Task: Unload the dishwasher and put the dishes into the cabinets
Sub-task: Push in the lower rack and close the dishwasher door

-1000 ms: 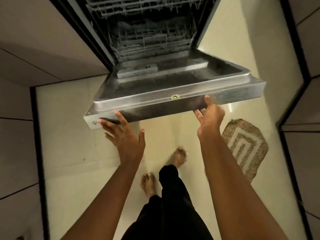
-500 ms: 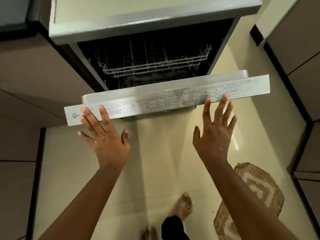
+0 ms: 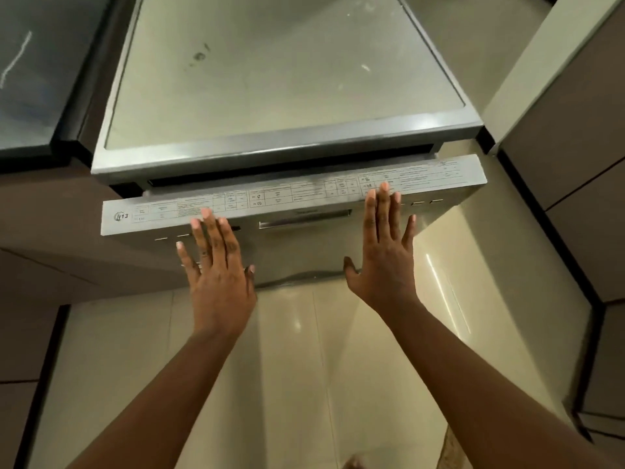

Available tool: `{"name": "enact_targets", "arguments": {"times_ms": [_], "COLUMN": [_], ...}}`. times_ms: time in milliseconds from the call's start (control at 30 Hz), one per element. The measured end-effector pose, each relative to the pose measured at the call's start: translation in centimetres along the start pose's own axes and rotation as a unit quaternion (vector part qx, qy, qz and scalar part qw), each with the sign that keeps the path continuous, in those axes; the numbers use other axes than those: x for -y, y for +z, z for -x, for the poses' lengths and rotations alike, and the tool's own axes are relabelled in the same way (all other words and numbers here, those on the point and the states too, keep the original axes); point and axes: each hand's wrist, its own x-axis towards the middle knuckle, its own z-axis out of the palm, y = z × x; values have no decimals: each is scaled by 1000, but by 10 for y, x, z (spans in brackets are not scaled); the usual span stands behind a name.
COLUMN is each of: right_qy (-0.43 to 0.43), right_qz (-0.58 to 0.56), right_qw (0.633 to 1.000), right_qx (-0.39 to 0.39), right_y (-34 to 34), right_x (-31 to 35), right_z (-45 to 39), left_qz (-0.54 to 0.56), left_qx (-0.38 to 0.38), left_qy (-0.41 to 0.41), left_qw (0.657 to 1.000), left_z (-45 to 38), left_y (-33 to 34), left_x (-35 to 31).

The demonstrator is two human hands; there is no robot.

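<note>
Dishwasher door (image 3: 304, 252) nearly shut; narrow dark gap remains under the dishwasher's top (image 3: 287, 79). Left hand (image 3: 216, 265) and right hand (image 3: 385, 248) flat, fingers straight, pressing the door front, grasping nothing. No dishes visible; racks hidden, so unloading is probably finished, closing the last step. Glossy pale floor tiles (image 3: 304, 367), brown cabinets (image 3: 575, 164) flank both sides.

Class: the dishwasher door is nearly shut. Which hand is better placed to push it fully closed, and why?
Right hand, marginally: its fingers already reach the dishwasher door's top edge, farthest from the hinge. The left hand lies flat slightly lower. Both could push together.
</note>
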Motion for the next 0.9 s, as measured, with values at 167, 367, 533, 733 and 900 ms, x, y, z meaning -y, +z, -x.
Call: {"name": "enact_targets", "arguments": {"times_ms": [167,367,533,733,900], "right_qy": [-4,12,18,36,34], "right_qz": [24,49,49,56,71], "right_qw": [1000,999,998,997,996], "right_qx": [1,18,21,40,47], "right_y": [22,31,38,46,45], "right_x": [1,5,10,10,7], "right_z": [-18,-53,-60,-82,-80], "left_qz": [-25,-69,-59,-52,-56], "left_qx": [-9,-9,1,0,23], "left_qy": [-3,42,53,67,63], "left_qw": [1000,997,997,996,996], "left_z": [-21,-57,-69,-89,-92], "left_y": [11,19,35,48,51], "left_x": [6,29,33,37,36]}}
